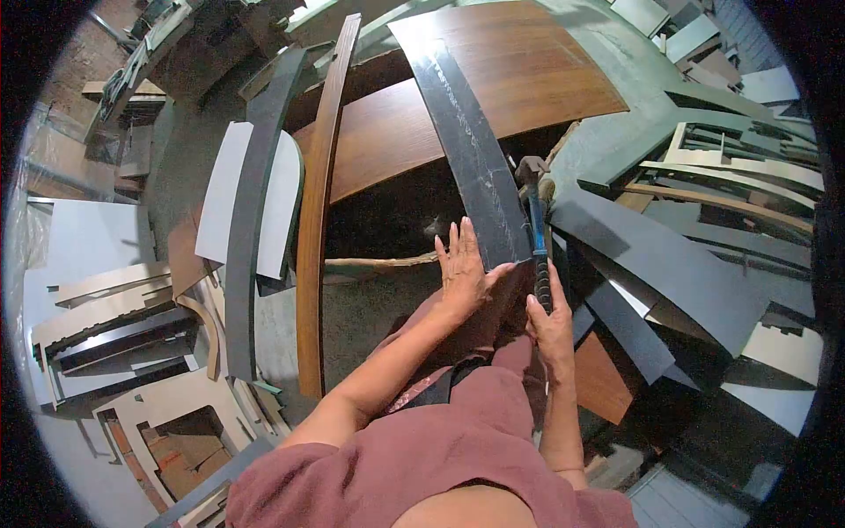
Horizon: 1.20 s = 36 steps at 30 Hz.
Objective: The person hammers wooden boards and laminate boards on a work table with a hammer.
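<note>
My right hand [552, 326] is wrapped round the black grip of a hammer [538, 231] with a blue shaft. Its metal head points away from me, beside the right edge of a long dark grey board [471, 145] with white scuffs. My left hand [465, 268] lies with fingers spread at the near left edge of that board, thumb stretched across its near end. Beneath the board's far part is a wide brown wood-grain panel [537, 66]. A dark opening [387, 224] shows to the left of my left hand.
A long brown wooden strip [319, 229] and a dark grey strip [255, 220] stand to the left, with a white panel [224, 194] behind. Stacked grey boards [669, 273] crowd the right side. Cut-out cream panels [185, 414] lie at the lower left.
</note>
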Tool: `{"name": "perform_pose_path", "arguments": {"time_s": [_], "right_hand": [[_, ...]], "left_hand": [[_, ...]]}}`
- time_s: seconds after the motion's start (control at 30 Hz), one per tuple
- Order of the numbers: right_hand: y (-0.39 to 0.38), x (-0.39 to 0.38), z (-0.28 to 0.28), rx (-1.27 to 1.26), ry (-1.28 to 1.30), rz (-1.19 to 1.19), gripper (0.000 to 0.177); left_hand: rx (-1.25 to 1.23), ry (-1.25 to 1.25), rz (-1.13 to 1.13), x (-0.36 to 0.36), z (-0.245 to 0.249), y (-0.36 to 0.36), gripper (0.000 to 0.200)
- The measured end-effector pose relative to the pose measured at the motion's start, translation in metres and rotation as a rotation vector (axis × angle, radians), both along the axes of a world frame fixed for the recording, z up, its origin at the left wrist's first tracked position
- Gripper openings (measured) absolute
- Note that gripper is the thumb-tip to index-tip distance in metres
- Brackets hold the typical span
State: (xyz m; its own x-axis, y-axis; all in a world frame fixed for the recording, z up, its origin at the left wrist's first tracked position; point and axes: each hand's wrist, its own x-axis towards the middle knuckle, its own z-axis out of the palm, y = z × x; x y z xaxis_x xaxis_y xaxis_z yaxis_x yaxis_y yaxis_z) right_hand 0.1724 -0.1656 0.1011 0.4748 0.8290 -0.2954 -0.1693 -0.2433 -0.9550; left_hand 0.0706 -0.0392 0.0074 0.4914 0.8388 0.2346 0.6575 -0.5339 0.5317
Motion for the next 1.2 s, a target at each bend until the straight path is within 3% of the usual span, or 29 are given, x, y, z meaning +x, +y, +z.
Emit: {"name": "perform_pose_path", "arguments": {"time_s": [0.4,0.5,0.57,0.63,0.7,0.73,0.77,0.83,1.03,1.2], "right_hand": [[0.002,-0.002,-0.009,-0.086,-0.106,0.031,0.06],[0.001,0.0,-0.007,-0.136,-0.236,0.066,0.059],[0.0,-0.001,-0.012,-0.062,-0.522,0.141,0.061],[-0.001,-0.002,-0.014,-0.104,-0.451,0.153,0.061],[0.0,0.0,-0.031,-0.078,-0.422,0.341,0.061],[0.005,-0.002,-0.033,0.025,-0.626,0.335,0.061],[0.006,-0.002,-0.03,0.029,-0.628,0.336,0.061],[0.002,-0.006,-0.018,-0.134,-0.387,0.348,0.062],[-0.034,-0.006,-0.023,-0.065,-0.567,0.157,0.064],[-0.083,-0.022,-0.022,-0.196,-0.296,0.047,0.058]], "left_hand": [[0.014,0.042,0.004,-0.001,0.0,-0.001,0.105],[0.026,0.045,0.006,0.001,0.0,0.001,0.105],[0.017,0.056,0.001,-0.001,-0.001,0.0,0.104],[-0.016,0.116,-0.024,-0.003,0.0,0.002,0.102],[0.019,0.179,-0.037,-0.006,0.001,0.001,0.101],[0.055,0.242,-0.049,-0.007,0.001,0.001,0.101],[0.059,0.24,-0.046,-0.005,0.0,0.003,0.101],[0.038,0.175,-0.024,-0.005,-0.003,0.002,0.102],[-0.065,-0.006,-0.065,-0.007,0.002,0.004,0.109],[0.033,-0.041,-0.127,-0.016,0.003,0.004,0.114]]}}
